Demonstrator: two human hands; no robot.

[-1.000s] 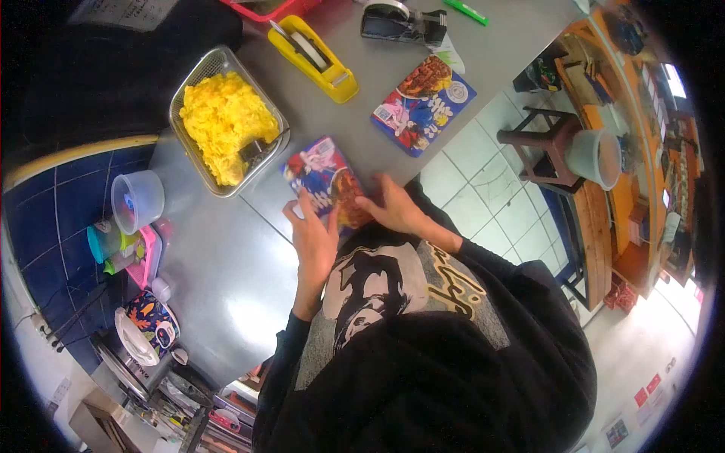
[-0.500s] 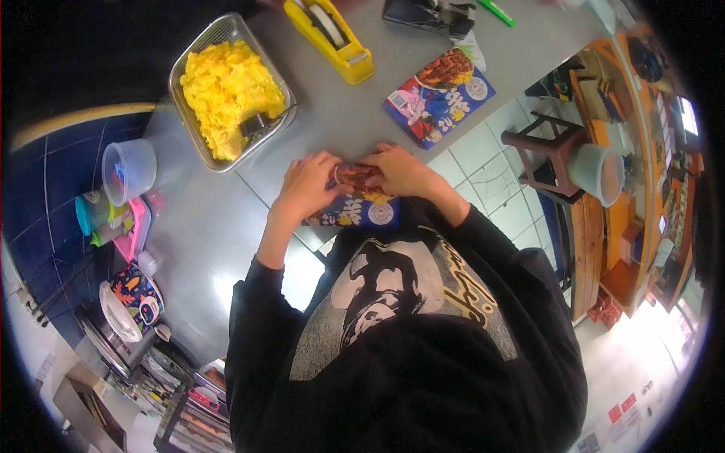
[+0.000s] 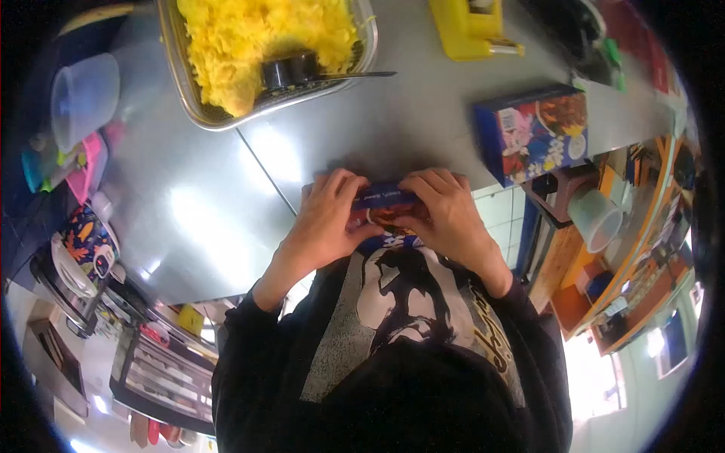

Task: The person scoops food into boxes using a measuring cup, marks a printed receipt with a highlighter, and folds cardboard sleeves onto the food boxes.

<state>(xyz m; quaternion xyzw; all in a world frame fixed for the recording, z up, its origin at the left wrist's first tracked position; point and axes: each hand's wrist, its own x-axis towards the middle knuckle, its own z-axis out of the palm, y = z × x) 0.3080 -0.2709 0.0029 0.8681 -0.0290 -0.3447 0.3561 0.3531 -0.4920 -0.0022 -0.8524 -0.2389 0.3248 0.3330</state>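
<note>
A printed blue and red food box (image 3: 389,211) is at the table's near edge, close to my shirt. My left hand (image 3: 330,215) grips its left end, fingers curled over the far side and thumb on the printed face. On the right end, my right hand (image 3: 445,215) holds it the same way. Both hands cover much of the box. A second printed box (image 3: 540,136) lies to the right, near the table's edge.
A metal basket tray (image 3: 204,117) of yellow food (image 3: 264,34) holds a black-cupped scoop (image 3: 291,72). A yellow tape dispenser (image 3: 464,34) is at the far side of the steel table (image 3: 181,196). Plastic tub (image 3: 85,98) at left; stool (image 3: 555,192) beyond the right edge.
The near box has turned, and both hands have closed round its ends. The view has shifted, so the tray and the second box look larger; the second box now shows its side.
</note>
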